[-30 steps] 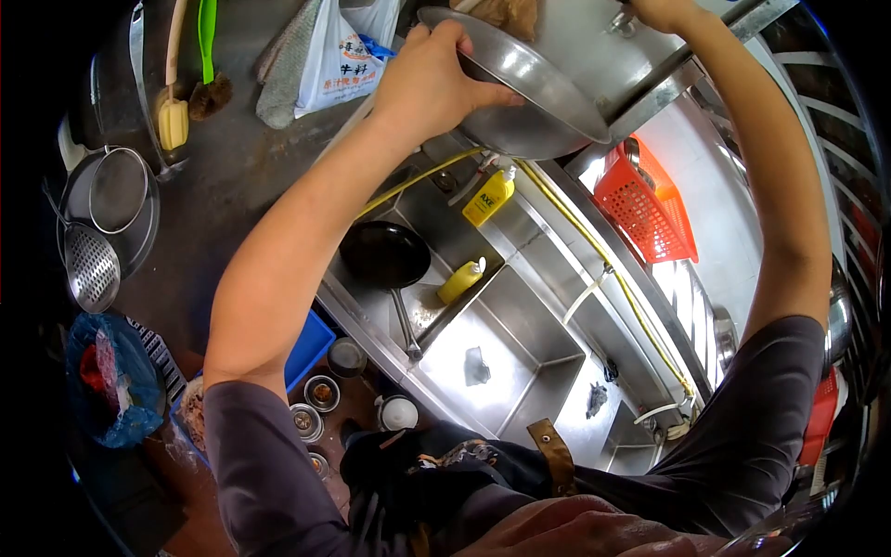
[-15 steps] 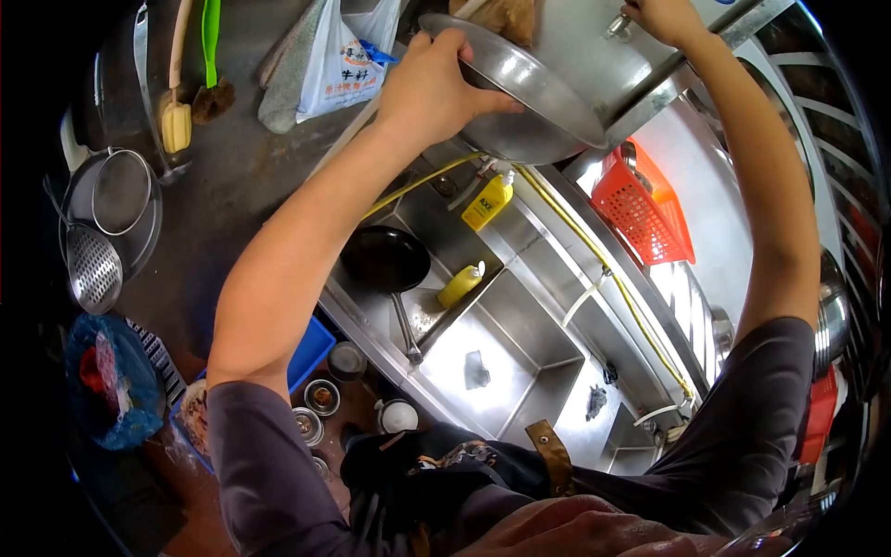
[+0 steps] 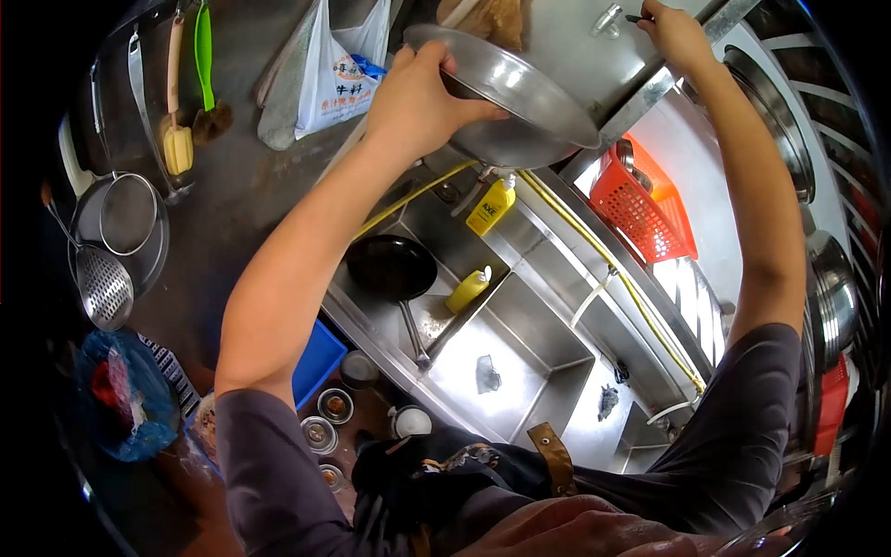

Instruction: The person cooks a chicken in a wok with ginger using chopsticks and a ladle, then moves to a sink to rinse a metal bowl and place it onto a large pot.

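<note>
My left hand (image 3: 418,97) grips the rim of a wide steel bowl (image 3: 520,102) and holds it up high, tilted, above the sink. My right hand (image 3: 677,37) reaches up to the top of the view and pinches a small dark thing beside a metal knob (image 3: 608,19) on a steel shelf; what that thing is I cannot tell. Below the bowl lie a black frying pan (image 3: 390,267) in the left sink basin and two yellow squeeze bottles (image 3: 489,206) (image 3: 467,291).
A steel multi-basin sink (image 3: 520,362) runs below, with a yellow hose (image 3: 594,251) along its back. An orange basket (image 3: 640,204) sits on the right. Strainers (image 3: 107,283), brushes and a white plastic bag (image 3: 339,74) hang on the left wall. Small tins (image 3: 334,406) stand near a blue crate (image 3: 316,357).
The view has shifted slightly downward. My left hand with the bowl has edged left and up; my right hand has moved a little right along the shelf.
</note>
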Tool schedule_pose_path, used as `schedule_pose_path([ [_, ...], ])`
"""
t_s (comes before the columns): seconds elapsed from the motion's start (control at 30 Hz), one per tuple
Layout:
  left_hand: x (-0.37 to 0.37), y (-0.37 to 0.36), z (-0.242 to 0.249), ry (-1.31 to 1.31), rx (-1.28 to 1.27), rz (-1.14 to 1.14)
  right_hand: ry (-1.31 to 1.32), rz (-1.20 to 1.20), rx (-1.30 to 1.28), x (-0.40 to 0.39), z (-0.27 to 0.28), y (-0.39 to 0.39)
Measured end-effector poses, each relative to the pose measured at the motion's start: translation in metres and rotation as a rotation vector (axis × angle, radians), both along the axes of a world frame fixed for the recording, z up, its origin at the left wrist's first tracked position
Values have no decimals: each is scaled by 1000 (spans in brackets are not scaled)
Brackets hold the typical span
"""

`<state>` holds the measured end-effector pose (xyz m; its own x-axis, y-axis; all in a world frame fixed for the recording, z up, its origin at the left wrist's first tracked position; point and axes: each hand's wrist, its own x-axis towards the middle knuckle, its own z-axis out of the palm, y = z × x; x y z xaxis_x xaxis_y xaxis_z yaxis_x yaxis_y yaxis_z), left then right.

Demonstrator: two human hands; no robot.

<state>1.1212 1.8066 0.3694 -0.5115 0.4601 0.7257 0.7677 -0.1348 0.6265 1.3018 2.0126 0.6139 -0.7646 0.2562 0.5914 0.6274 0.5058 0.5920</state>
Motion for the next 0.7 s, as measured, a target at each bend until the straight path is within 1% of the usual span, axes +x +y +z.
schedule_pose_path([
  [0.1,0,0,1,-3,4,-18,79,13,-46,2,5,-15],
  [0.13,0,0,1,9,3,-23,78,46,-97,5,7,-18],
  [0.3,3,-4,6,1,-56,-22,98,70,-88,8,9,1],
  [0.4,6,-7,8,-9,-56,-22,147,178,-139,7,1,9],
  [0.43,5,-6,8,1,-57,-22,157,179,-139,5,-3,12],
  [0.5,4,-5,8,20,-61,-39,255,161,-70,0,-10,21],
  [0.53,3,-5,9,31,-61,-38,300,214,-85,-1,-13,25],
  [0.6,4,-5,9,-18,-83,-53,328,179,-100,-4,-21,27],
  [0.7,1,-1,6,-11,-65,-58,353,100,-123,-9,-29,26],
])
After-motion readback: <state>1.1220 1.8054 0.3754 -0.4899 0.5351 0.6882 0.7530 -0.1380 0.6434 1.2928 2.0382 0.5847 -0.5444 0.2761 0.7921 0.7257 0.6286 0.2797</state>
